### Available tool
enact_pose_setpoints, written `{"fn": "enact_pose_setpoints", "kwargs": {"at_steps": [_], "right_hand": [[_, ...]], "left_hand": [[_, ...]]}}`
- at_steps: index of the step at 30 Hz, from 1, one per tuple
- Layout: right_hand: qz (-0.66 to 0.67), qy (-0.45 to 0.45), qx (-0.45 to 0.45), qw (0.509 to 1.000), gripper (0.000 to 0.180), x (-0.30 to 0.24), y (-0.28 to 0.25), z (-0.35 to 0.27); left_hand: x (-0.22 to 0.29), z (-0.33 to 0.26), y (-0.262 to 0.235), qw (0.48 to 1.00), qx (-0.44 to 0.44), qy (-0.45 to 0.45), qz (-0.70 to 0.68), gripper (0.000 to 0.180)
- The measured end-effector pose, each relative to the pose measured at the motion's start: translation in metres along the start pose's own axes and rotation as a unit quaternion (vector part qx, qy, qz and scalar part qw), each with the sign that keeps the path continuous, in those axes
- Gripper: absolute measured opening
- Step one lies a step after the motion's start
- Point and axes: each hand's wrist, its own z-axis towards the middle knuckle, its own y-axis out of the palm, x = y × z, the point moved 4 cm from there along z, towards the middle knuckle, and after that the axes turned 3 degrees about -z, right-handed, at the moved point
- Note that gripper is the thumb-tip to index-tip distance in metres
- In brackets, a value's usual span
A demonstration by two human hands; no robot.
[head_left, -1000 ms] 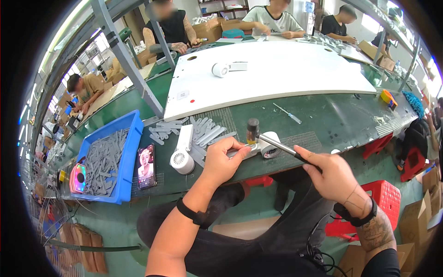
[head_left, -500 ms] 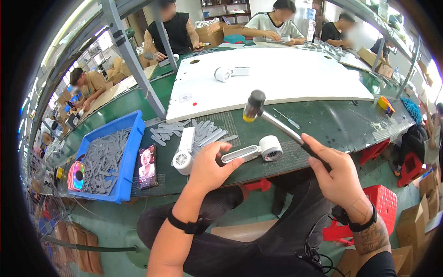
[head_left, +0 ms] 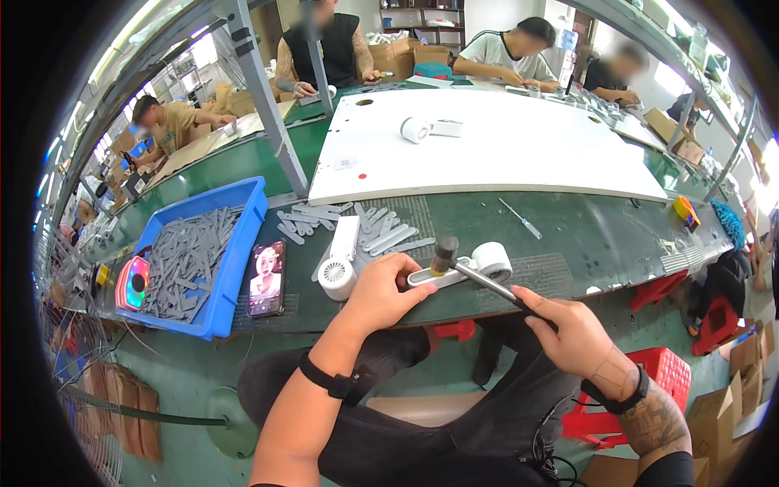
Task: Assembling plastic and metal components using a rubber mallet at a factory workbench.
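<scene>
My right hand (head_left: 568, 331) is closed around the dark grip of a mallet (head_left: 487, 282). The mallet's head, dark on top and yellowish below, rests on or just over the handle of a white handheld fan (head_left: 493, 261). That fan lies on the green bench, its round head to the right. My left hand (head_left: 385, 294) pinches the handle's left end between thumb and fingers. Close by on the left stands a second white handheld fan (head_left: 337, 277), with its round grille facing me. Loose grey plastic strips (head_left: 389, 235) lie behind it.
On the left, a blue bin (head_left: 217, 312) holds many grey strips, with a phone (head_left: 266, 280) beside it. A white board (head_left: 503, 154) carries another white fan (head_left: 417, 130). A screwdriver (head_left: 519, 217) and tape roll (head_left: 686, 211) lie rightward. Several people work across the bench.
The mallet has swung down from above the bench to the fan's handle, my right hand lowering with it. The left hand keeps its hold; the whole view has shifted slightly.
</scene>
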Motion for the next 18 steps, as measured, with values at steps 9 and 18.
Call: {"fn": "enact_pose_setpoints", "kwargs": {"at_steps": [9,18], "right_hand": [[-0.007,-0.038,-0.016,0.999,0.052,-0.013,0.01,0.012],[0.036,0.0,-0.032,0.999,0.052,-0.017,0.017,0.012]], "left_hand": [[0.006,0.002,-0.004,0.999,-0.021,-0.04,-0.006,0.036],[0.001,0.0,-0.009,0.996,-0.027,-0.067,0.044,0.034]]}}
